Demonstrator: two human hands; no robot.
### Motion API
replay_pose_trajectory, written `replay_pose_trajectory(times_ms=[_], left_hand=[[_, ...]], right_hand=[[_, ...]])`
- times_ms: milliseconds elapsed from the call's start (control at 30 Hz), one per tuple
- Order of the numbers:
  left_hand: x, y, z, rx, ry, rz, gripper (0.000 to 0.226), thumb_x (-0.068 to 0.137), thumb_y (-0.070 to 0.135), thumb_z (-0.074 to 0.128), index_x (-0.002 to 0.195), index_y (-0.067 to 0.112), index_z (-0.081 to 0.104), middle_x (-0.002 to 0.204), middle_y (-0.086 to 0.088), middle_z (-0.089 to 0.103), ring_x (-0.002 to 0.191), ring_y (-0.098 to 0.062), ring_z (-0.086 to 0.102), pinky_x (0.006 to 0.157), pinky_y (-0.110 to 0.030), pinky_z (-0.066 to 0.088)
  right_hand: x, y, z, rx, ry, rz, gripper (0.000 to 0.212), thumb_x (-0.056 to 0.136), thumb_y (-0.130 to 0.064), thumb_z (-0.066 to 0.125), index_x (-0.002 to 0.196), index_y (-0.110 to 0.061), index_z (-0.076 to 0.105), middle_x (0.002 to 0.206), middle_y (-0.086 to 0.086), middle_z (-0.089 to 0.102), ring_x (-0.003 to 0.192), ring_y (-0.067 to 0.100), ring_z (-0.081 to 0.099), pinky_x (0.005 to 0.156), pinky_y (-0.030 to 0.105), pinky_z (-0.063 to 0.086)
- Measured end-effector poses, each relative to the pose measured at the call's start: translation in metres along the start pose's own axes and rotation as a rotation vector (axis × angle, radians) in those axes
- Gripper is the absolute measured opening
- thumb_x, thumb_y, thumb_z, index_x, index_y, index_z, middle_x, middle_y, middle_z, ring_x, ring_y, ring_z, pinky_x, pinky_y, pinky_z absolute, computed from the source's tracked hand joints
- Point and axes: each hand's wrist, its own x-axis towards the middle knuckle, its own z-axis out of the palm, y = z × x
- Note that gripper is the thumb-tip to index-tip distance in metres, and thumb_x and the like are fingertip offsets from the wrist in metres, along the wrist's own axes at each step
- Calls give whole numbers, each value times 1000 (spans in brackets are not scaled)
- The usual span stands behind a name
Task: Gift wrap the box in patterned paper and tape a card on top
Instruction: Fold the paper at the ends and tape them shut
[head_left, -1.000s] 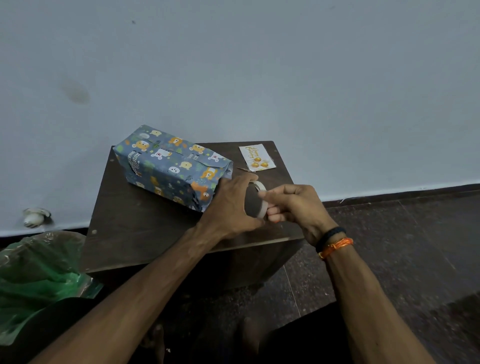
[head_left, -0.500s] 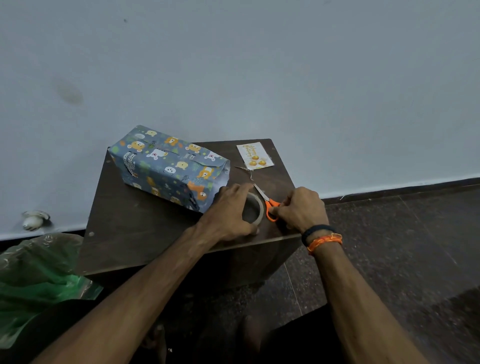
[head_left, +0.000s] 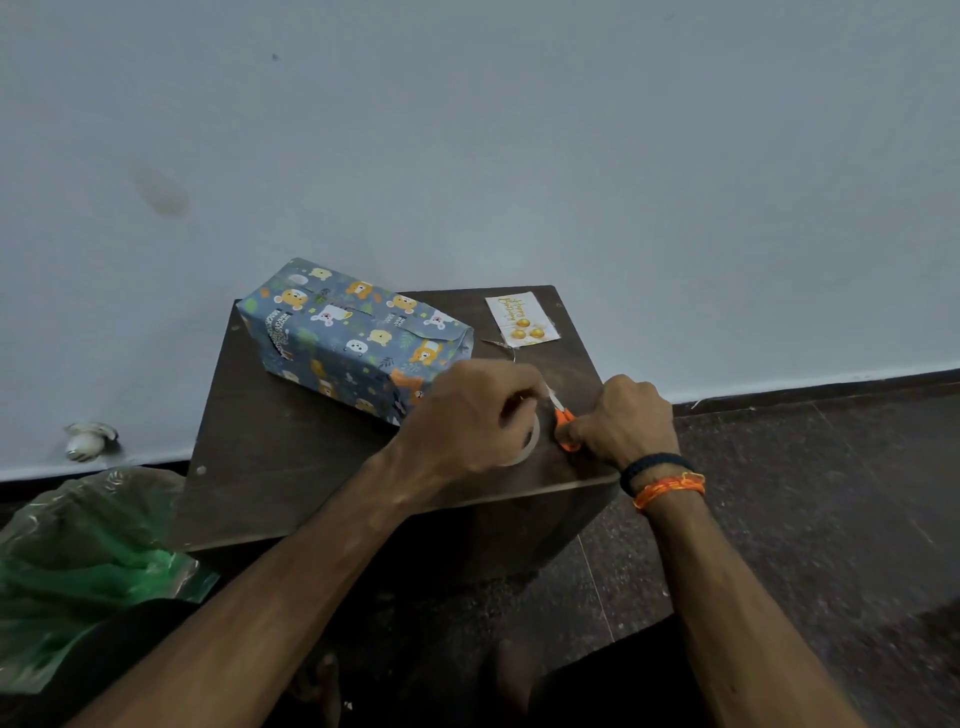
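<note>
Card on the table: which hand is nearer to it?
Right, narrowly. The right hand, gripping the orange scissors, sits below the card. The left hand, holding the tape roll, is below and further left, beside the wrapped box.

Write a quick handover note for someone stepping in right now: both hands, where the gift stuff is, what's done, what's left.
Left hand: grip on the tape roll, held on the table.
Right hand: holds the orange-handled scissors beside the roll.
Wrapped box: at the table's back left, paper on with its end folded.
Card: lies flat at the back right corner, apart from the box.
Done: wrapping.
Left: cut a piece of tape, set the card on top of the box, tape it down.
</note>
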Motion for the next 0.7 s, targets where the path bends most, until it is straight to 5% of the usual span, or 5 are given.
replay_pose_trajectory(times_ms=[133, 333, 500, 600, 700], left_hand=[[13, -23, -42, 188, 258, 89, 37, 78, 13, 49, 106, 8, 72, 113, -6, 72, 107, -29, 64, 94, -40, 49], [10, -67, -85, 319, -291, -262, 99, 61, 57, 38, 156, 29, 31, 166, 5, 23, 156, -18, 4, 124, -49, -1], [12, -71, -87, 460, -438, -306, 115, 53, 75, 37, 159, 38, 14, 165, 4, 20, 155, -21, 7, 123, -57, -3], [14, -72, -83, 539, -473, -294, 109, 63, 68, 54, 160, 41, 11, 165, 2, 17, 154, -24, 6, 121, -62, -4], [13, -76, -81, 601, -469, -277, 110, 74, 59, 71, 160, 43, 4, 163, 0, 16, 154, -25, 5, 120, -65, -3]], right_hand=[[1, -2, 2, 22, 3, 4, 31, 80, -23, 82, 85, -6, 57, 80, 8, 56, 79, 25, 56, 75, 35, 55], [9, 7, 6, 125, 18, 68, 29, 76, -24, 83, 79, -4, 63, 80, 11, 65, 81, 28, 66, 72, 36, 59], [8, 8, 4, 521, -100, 61, 33, 83, -35, 82, 82, -3, 75, 71, 9, 76, 63, 21, 74, 67, 35, 64], [-7, -5, -6, 938, -298, 70, 43, 90, -40, 74, 91, 3, 73, 79, 14, 71, 62, 26, 72, 57, 34, 62], [-21, -13, -6, 991, -550, 21, 53, 88, -56, 67, 87, -3, 67, 89, 20, 68, 67, 34, 73, 57, 36, 60]])
